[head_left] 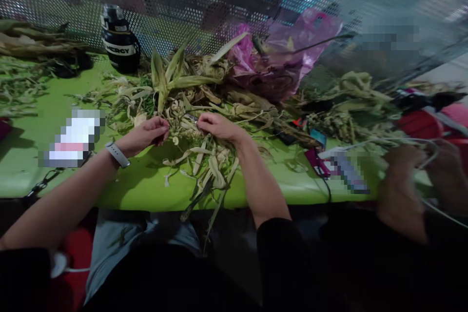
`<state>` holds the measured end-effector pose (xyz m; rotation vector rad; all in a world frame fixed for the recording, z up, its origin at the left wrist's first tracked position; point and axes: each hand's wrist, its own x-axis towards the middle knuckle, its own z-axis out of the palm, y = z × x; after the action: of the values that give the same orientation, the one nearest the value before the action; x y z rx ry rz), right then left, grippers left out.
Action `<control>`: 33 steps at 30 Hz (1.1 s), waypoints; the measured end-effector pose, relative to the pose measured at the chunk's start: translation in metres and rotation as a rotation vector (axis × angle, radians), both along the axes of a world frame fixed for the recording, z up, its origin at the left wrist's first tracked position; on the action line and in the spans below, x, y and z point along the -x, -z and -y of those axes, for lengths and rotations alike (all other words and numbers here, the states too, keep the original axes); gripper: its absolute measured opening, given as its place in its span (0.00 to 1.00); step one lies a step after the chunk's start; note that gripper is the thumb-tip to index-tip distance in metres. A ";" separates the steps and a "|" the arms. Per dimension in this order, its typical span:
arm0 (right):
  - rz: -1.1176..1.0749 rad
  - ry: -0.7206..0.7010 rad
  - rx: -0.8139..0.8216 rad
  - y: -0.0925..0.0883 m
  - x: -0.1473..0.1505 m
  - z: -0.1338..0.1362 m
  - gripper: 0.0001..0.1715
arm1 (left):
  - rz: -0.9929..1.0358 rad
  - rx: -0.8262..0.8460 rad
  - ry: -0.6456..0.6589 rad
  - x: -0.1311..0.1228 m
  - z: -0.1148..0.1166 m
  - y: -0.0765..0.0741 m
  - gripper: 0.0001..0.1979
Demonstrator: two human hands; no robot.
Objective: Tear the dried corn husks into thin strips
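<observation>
Taking the black bottle [121, 61] as landmark, the heap of dried leaves [175, 81] lies on the green worktop [139, 195] to its right and nearer the person, with loose strips [215, 168] trailing over the front edge. Of the hands, the left hand [156, 130], nearer and slightly right of the bottle, has its fingers curled; the right hand [216, 126], farther right, bends its fingers in at the heap. I cannot tell how far either is open or what it grips. The step seems to be finger-picking among strips; the next move calls for a light, precise pinch
</observation>
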<state>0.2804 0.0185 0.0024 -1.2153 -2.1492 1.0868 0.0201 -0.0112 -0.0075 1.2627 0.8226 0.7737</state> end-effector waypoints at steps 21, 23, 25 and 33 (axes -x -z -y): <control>-0.801 0.173 0.430 0.032 0.054 0.008 0.16 | -0.572 -0.537 -0.087 -0.005 0.006 0.004 0.13; -0.792 0.182 0.441 0.031 0.053 0.008 0.16 | -0.536 -0.529 -0.089 -0.004 0.006 0.003 0.11; -0.831 0.188 0.433 0.027 0.051 0.009 0.18 | -0.415 -0.500 -0.104 -0.003 0.005 0.001 0.10; -1.142 0.256 0.431 0.007 0.062 0.019 0.13 | -0.003 -0.446 -0.534 0.005 -0.006 0.002 0.17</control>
<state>0.2180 -0.0006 -0.0044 -0.6714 -0.9012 1.6179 0.0156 -0.0051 -0.0095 1.4484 1.0429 1.4443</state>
